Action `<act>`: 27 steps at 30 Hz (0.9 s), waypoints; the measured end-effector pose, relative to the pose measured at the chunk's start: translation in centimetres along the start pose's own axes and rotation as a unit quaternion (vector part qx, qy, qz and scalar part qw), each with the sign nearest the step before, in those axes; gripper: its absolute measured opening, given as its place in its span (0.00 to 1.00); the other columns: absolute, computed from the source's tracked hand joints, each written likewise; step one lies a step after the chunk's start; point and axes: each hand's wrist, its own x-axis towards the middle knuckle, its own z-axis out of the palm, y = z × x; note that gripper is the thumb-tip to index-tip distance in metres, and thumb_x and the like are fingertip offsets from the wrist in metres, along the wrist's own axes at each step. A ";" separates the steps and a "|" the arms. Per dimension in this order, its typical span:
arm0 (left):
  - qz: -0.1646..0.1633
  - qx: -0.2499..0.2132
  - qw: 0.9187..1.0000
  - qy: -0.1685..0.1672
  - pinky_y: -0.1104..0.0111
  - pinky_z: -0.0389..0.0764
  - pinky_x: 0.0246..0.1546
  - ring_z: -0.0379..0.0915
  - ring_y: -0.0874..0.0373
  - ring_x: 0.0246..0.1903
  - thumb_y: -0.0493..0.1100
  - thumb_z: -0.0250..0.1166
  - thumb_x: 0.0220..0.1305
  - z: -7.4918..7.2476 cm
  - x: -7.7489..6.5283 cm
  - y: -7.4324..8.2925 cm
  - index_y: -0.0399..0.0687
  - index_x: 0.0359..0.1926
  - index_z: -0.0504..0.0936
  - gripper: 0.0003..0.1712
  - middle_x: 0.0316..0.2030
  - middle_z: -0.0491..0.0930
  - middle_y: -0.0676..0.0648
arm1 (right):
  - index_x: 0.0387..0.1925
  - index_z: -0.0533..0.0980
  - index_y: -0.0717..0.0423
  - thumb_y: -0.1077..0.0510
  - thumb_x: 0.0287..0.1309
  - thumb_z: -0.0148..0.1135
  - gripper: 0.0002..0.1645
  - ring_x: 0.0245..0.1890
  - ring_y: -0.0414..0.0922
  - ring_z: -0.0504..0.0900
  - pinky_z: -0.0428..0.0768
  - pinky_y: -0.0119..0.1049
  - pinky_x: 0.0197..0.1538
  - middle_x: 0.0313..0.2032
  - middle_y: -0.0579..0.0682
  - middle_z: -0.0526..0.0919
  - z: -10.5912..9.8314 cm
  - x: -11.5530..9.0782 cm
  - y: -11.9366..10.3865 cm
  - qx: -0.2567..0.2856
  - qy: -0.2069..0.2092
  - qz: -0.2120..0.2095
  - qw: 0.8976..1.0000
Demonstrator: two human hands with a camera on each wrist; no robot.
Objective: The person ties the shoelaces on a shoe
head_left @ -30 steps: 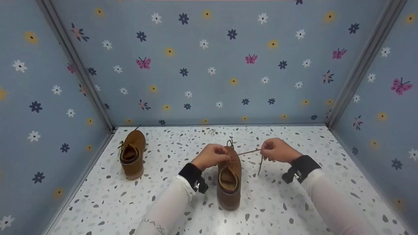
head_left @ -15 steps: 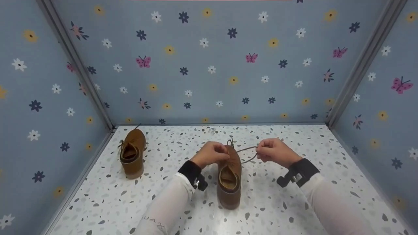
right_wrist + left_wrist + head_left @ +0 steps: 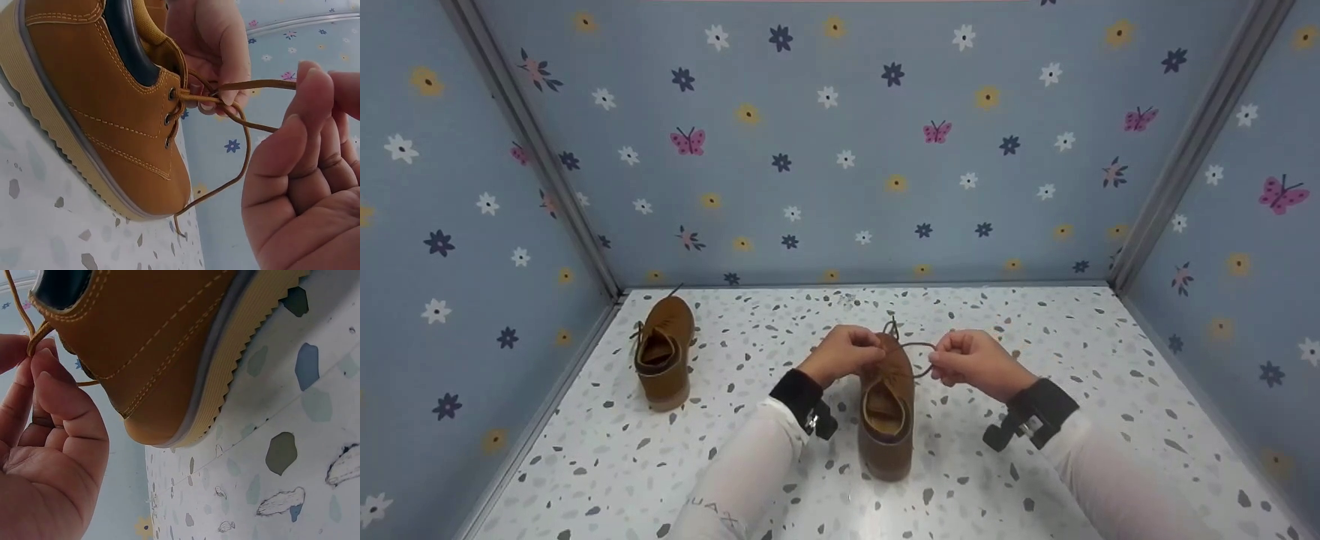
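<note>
A tan-brown lace-up shoe (image 3: 887,450) stands on the speckled surface, its toe pointing away from me. My left hand (image 3: 840,354) is over the lacing and pinches the brown shoelace (image 3: 261,84) between thumb and fingers, close to the eyelets. To the right of the shoe, my right hand (image 3: 981,363) pinches the same lace, which forms a small loop between the two hands. In the right wrist view, one lace end hangs loose past the toe, and the right fingers (image 3: 315,101) grip the lace near the fingertips.
A matching brown shoe (image 3: 666,382) stands to the left with its lace tied at the side. Blue flowered panels (image 3: 810,180) wall in the white speckled surface (image 3: 765,450) at the back, left and right. Both wrists wear black straps (image 3: 1039,412).
My right hand has moved left toward the shoe. The lace, stretched straight with its end hanging earlier, is now bent into a loop. My left hand has stayed nearly in place.
</note>
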 end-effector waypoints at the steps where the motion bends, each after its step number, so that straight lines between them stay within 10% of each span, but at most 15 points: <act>1: 0.001 -0.002 1.000 0.001 0.65 0.85 0.35 0.80 0.60 0.31 0.45 0.68 0.57 0.0 0.0 0.0 0.49 0.37 0.85 0.08 0.34 0.82 0.50 | 0.31 0.75 0.57 0.49 0.58 0.67 0.16 0.28 0.39 0.81 0.82 0.33 0.36 0.26 0.47 0.83 0.2 0.0 0.1 0.005 0.000 0.000 1.000; 12: 0.010 -0.009 1.000 0.013 0.65 0.86 0.37 0.83 0.59 0.33 0.46 0.72 0.54 -0.2 -0.1 -0.5 0.49 0.37 0.87 0.09 0.36 0.85 0.49 | 0.30 0.75 0.57 0.51 0.58 0.67 0.14 0.27 0.39 0.82 0.83 0.33 0.36 0.27 0.47 0.85 1.7 0.4 0.8 0.039 0.001 -0.004 0.999; 27: 0.020 -0.017 0.999 0.028 0.64 0.86 0.36 0.84 0.58 0.32 0.46 0.72 0.54 0.0 -0.3 -0.8 0.50 0.36 0.87 0.09 0.34 0.86 0.48 | 0.26 0.76 0.60 0.50 0.54 0.71 0.18 0.22 0.42 0.82 0.81 0.37 0.28 0.23 0.52 0.86 5.1 0.7 1.3 -0.086 0.114 -0.067 0.988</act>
